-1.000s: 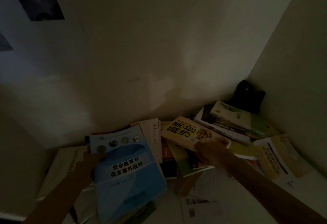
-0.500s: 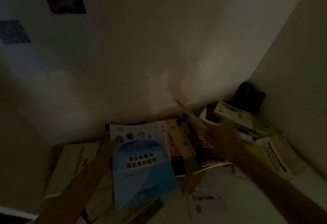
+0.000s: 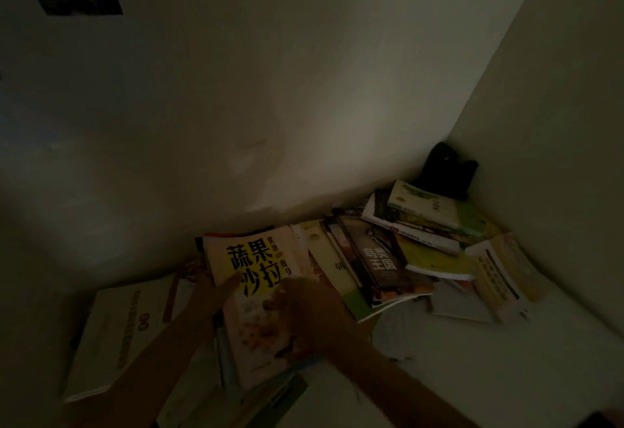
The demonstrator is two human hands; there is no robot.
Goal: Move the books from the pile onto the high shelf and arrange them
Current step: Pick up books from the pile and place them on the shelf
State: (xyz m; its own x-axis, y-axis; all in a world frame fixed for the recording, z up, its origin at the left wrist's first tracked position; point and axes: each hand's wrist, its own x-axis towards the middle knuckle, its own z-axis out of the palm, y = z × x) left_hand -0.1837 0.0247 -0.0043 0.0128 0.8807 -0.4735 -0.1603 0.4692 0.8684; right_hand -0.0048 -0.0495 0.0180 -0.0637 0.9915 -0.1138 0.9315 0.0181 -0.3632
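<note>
A yellow book (image 3: pixel 256 258) with large black characters and a food photo lies face up on a small stack; a blue book's edge (image 3: pixel 225 360) shows beneath it. My left hand (image 3: pixel 211 292) grips the stack's left edge, thumb across the yellow cover. My right hand (image 3: pixel 305 311) sits on the cover's lower right, fingers curled round that edge. To the right spreads the pile of books (image 3: pixel 381 258), lying overlapped on the white surface. The scene is very dim.
A large white book (image 3: pixel 111 336) lies flat at the left. More books (image 3: pixel 429 211) are heaped toward the corner, with a pale yellow one (image 3: pixel 503 268) at the right. A black object (image 3: pixel 445 170) sits in the corner. Walls close in behind and on the right.
My right hand lifted the yellow book off the pile and carried it left onto the blue book held by my left hand. The blue cover is now hidden beneath it.
</note>
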